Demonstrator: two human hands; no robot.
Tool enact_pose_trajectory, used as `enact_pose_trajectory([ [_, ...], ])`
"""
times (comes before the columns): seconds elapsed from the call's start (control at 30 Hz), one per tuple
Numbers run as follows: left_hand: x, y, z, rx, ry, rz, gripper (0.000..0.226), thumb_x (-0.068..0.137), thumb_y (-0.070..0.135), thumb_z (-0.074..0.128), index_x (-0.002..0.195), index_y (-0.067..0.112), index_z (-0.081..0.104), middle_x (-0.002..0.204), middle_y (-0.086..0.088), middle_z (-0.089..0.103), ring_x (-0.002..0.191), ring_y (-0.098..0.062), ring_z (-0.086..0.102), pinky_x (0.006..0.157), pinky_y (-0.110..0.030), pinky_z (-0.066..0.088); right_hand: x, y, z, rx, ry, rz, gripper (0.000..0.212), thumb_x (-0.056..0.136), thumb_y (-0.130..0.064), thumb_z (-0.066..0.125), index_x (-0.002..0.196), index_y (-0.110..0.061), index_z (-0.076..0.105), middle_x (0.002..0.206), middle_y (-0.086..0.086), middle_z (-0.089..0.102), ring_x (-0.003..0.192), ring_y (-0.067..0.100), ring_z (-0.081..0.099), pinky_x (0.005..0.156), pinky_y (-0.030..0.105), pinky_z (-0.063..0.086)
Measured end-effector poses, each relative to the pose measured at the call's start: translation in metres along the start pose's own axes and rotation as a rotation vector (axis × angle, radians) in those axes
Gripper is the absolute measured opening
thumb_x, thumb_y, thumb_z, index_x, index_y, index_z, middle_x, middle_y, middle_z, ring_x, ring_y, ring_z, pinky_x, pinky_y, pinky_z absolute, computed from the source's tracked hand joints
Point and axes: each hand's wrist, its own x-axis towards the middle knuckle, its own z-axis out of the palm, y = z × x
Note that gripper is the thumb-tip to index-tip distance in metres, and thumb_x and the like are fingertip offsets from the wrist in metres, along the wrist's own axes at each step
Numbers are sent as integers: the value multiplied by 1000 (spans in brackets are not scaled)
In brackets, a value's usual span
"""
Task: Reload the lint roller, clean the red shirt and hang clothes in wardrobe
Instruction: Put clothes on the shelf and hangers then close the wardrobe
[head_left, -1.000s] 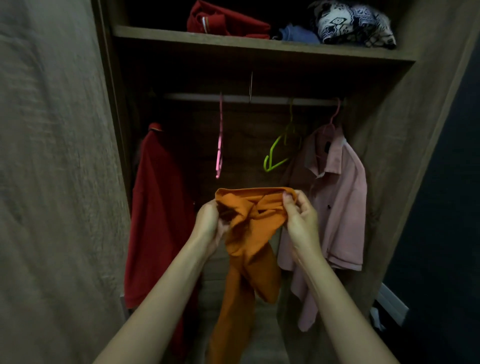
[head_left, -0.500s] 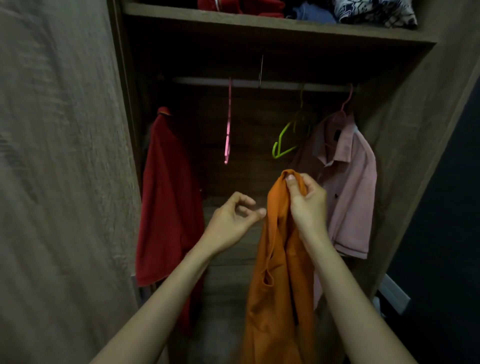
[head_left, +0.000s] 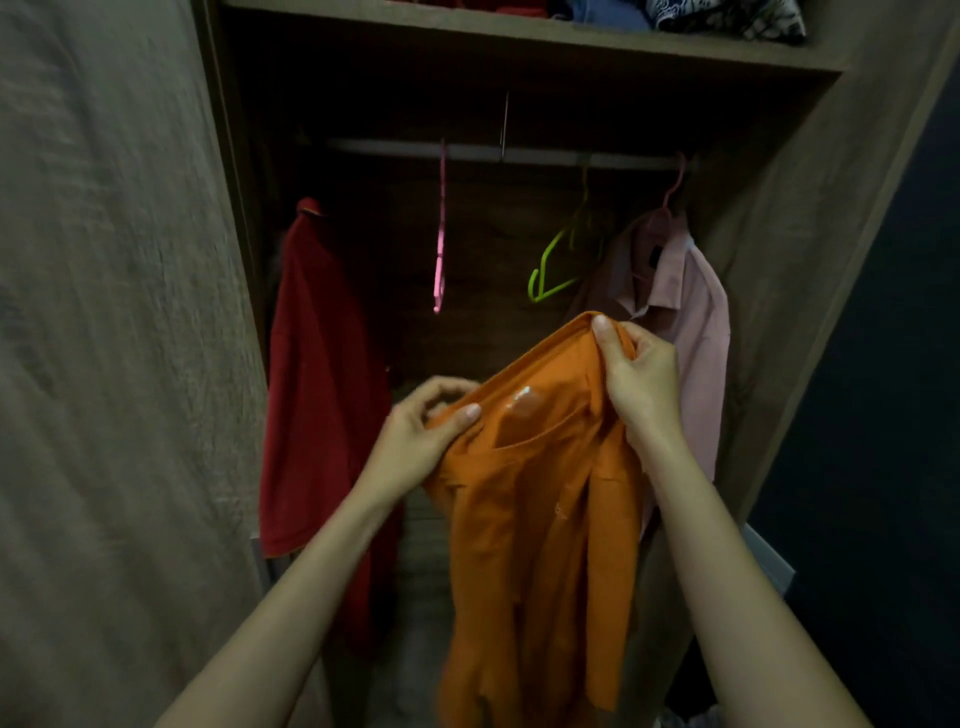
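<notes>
now we hold a soft, creased orange shirt (head_left: 540, 499) before the wooden wardrobe (head_left: 779, 218). our right hand (head_left: 641, 384) pinches its top edge, our left hand (head_left: 423, 431) grips the fabric lower. left of our fingers hangs the red shirt (head_left: 322, 374); above them, a pink hanger (head_left: 440, 244).

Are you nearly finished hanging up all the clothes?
Partly. Done: a red shirt and a pink shirt already hang from the rail. In hand: the left hand and right hand grip the orange shirt at its top edge. Left: it is on no hanger yet; a pink hanger and green hanger hang empty.
</notes>
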Motion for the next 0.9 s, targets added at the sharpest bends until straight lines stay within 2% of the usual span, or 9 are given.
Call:
enact_pose_trajectory([
  [0.1, 5, 16, -23, -54, -69, 65, 17, 85, 15, 67, 95, 28, 72, 90, 11, 69, 87, -1, 63, 78, -14, 48, 1, 2, -7, 78, -7, 52, 27, 95, -45, 48, 87, -25, 64, 75, -4, 64, 73, 10, 63, 67, 26, 51],
  [0.2, 9, 23, -43, 335, -130, 120, 38, 86, -4, 61, 93, 30, 77, 86, 6, 61, 82, -3, 58, 74, -17, 49, 0, 2, -6, 227, 7, 163, 26, 94, -45, 49, 83, -27, 64, 81, -3, 65, 82, 14, 63, 77, 31, 53],
  [0.3, 14, 26, -51, 673, 35, 151, 49, 84, -7, 57, 113, 31, 70, 95, 10, 50, 87, -3, 50, 71, -14, 43, -2, 2, -2, 414, 33, 302, 18, 92, -44, 54, 94, -30, 64, 97, -2, 68, 96, 16, 64, 91, 38, 53],
  [0.37, 14, 25, -56, 819, 47, 127, 59, 83, -6, 56, 129, 30, 59, 113, 6, 47, 100, -9, 49, 79, -18, 44, -4, 2, 0, 484, 33, 347, 30, 89, -45, 57, 110, -25, 65, 106, 2, 69, 102, 20, 65, 94, 42, 52],
  [0.43, 11, 27, -64, 869, -118, -4, 73, 84, -6, 54, 145, 31, 38, 146, -2, 29, 133, -22, 36, 97, -28, 45, -5, 3, 2, 504, 15, 340, 23, 90, -44, 56, 104, -28, 66, 104, 3, 70, 102, 20, 65, 93, 40, 52],
  [0.5, 4, 34, -71, 586, -321, -137, 81, 88, -11, 47, 152, 30, 18, 160, 5, 4, 145, -10, 12, 105, -12, 34, -7, 3, 5, 502, -19, 325, 16, 92, -39, 55, 93, -28, 66, 93, 0, 71, 92, 15, 67, 85, 33, 54],
  [0.6, -7, 43, -76, 92, -352, -229, 86, 87, -13, 46, 151, 34, 14, 157, 18, 11, 125, 13, 35, 89, -2, 40, -12, 10, 16, 429, -90, 323, 19, 93, -35, 55, 91, -22, 68, 84, -5, 70, 77, 5, 66, 70, 19, 54],
  [0.7, -6, 45, -77, -197, -244, -294, 96, 69, -6, 52, 149, 40, 24, 153, 15, 27, 116, -6, 50, 69, -16, 50, -13, 20, 41, 235, -237, 259, 24, 94, -37, 53, 86, -23, 71, 87, -4, 72, 81, 6, 65, 71, 17, 51],
  [0.9, 10, 49, -88, -272, -126, -334, 91, 78, -18, 37, 151, 34, 22, 147, 17, 26, 121, -14, 50, 80, -23, 50, 36, -14, 105, 348, -328, 202, 34, 98, -29, 48, 126, -12, 56, 117, 4, 63, 106, 14, 61, 83, 24, 50],
])
